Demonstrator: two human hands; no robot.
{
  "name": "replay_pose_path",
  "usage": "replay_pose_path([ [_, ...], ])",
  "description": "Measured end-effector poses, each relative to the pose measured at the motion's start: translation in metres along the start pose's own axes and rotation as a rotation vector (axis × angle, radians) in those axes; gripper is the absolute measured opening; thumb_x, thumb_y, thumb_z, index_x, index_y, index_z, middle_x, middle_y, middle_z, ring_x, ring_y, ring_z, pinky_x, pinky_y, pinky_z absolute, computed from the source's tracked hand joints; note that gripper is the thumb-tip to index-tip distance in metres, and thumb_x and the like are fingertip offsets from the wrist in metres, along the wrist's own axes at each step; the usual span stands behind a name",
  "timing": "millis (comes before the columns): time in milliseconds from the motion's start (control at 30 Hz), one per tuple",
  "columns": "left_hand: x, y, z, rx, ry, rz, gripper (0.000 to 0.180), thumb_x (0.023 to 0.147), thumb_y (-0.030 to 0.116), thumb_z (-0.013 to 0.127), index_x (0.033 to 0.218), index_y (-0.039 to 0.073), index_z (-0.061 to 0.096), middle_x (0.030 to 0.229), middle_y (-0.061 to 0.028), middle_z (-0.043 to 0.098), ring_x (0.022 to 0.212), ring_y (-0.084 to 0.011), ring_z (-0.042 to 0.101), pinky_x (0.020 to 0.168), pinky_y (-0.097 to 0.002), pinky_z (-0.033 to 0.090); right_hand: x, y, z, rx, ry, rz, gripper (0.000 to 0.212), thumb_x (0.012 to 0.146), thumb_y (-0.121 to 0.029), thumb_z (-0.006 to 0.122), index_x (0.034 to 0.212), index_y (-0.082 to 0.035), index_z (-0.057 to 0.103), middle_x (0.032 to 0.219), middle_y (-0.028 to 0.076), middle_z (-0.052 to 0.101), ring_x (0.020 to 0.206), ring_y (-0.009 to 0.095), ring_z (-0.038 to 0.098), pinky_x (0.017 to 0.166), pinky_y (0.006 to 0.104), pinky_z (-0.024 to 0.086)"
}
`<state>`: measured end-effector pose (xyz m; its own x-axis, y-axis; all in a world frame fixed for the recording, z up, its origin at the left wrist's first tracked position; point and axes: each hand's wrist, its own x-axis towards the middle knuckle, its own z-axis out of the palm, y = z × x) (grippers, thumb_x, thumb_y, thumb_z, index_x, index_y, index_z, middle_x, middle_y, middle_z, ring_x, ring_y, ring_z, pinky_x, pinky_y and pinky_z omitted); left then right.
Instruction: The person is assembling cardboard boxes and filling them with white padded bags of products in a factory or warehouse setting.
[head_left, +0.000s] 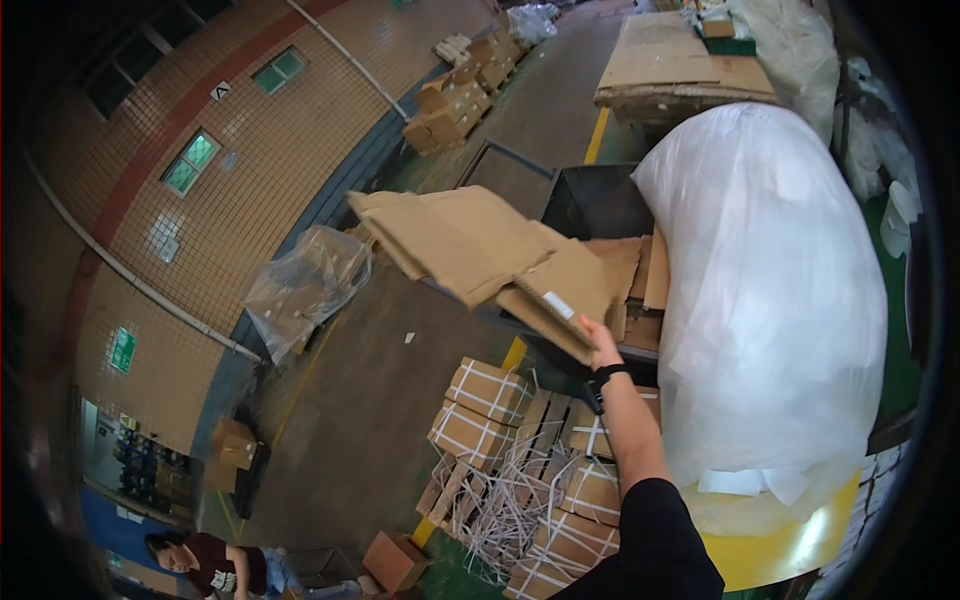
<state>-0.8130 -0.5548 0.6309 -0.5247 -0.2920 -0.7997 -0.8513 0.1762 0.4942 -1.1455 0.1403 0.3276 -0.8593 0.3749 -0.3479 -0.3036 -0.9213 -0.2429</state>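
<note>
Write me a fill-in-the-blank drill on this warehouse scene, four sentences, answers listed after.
1. The right hand grips flattened sheets of ____.
2. A ____ band circles that wrist.
3. Right of the arm bulges a huge, filled ____ plastic bag.
4. Below the hand, the bundled boxes are tied with white ____, and loose ones lie heaped between them.

Missing words: cardboard; black; white; straps

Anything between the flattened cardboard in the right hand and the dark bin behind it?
Nothing visible. The right hand holds the flattened brown cardboard sheets up in the air over the dark metal bin, which already holds cardboard pieces. The big white plastic sack stands off to the right.
</note>
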Motion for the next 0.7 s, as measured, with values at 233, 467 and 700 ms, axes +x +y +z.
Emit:
replay_pose_path([
  [233, 0.033, 0.03, -0.007, 0.012, 0.026, -0.008, 0.041, 0.093, 0.02, 0.044, 0.132, 0.012, 0.038, 0.127, -0.0094, 0.049, 0.113, -0.0238, 0.051, 0.092, -0.0375, 0.042, 0.059, -0.068, -0.139, 0.034, 0.248, -0.25, 0.03, 0.084, -0.012, 0.056, 0.112, -0.001, 0.051, 0.104, 0.013, 0.061, 0.093, 0.029, 0.061, 0.08, 0.0491, 0.05],
  [467, 0.055, 0.061, -0.04, 0.005, 0.07, -0.002, 0.04, 0.092, 0.021, 0.046, 0.13, 0.011, 0.039, 0.123, -0.0091, 0.051, 0.109, -0.0232, 0.052, 0.089, -0.0368, 0.043, 0.036, -0.064, -0.112, -0.13, 0.409, -0.366, 0.045, 0.076, -0.011, 0.068, 0.116, -0.001, 0.049, 0.109, 0.013, 0.058, 0.094, 0.027, 0.06, 0.076, 0.0422, 0.052],
  [700, 0.117, 0.067, -0.059, 0.018, -0.053, -0.085, 0.039, 0.091, 0.021, 0.048, 0.128, 0.011, 0.04, 0.119, -0.0088, 0.052, 0.105, -0.0226, 0.054, 0.085, -0.0361, 0.044, -0.008, -0.021, -0.072, 0.15, 0.244, -0.14, 0.039, 0.082, -0.011, 0.06, 0.119, -0.015, 0.048, 0.121, 0.009, 0.05, 0.104, 0.03, 0.053, 0.081, 0.0545, 0.048],
])
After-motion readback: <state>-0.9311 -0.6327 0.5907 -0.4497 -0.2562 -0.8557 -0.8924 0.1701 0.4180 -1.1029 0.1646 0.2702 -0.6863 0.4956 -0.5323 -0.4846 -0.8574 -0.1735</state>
